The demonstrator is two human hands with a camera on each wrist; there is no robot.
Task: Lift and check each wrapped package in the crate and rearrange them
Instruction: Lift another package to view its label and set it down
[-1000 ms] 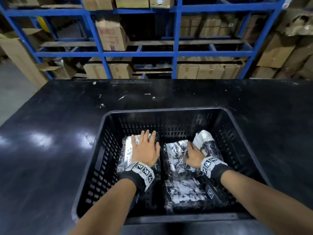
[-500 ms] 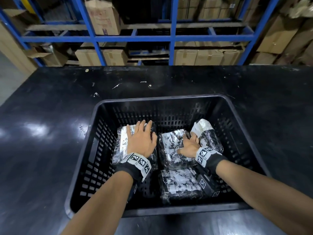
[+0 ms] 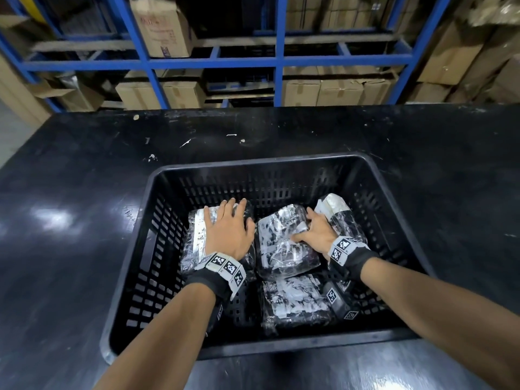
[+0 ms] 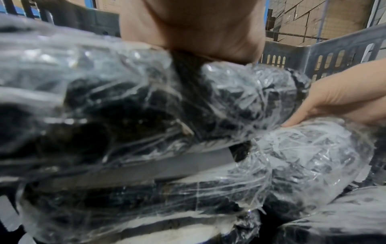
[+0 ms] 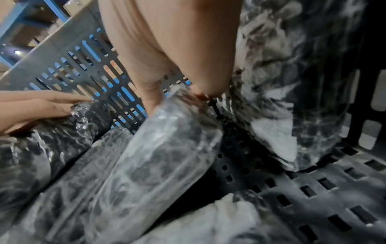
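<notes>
A black slatted crate [image 3: 253, 160] holds several plastic-wrapped dark packages. My left hand [image 3: 228, 229] lies flat, fingers straight, on the left package [image 3: 194, 235]; the left wrist view shows its palm [image 4: 198, 24] pressing that package [image 4: 104, 99]. My right hand [image 3: 315, 235] grips the middle package [image 3: 281, 249], thumb on top and fingers curled down its right edge. In the right wrist view this package [image 5: 163, 156] is tilted up on its side. Another package [image 3: 337, 215] leans on the crate's right side. A further one [image 3: 295, 299] lies at the front.
The crate stands on a black table [image 3: 84, 192] with small white scraps near its far edge. Blue shelving [image 3: 278, 63] with cardboard boxes stands behind the table. Bare crate floor [image 5: 313, 189] shows to the right of the middle package.
My right hand's fingers have curled down round the middle package's right edge and tipped it up a little. My left hand stays flat on the left package. The head view has dipped closer.
</notes>
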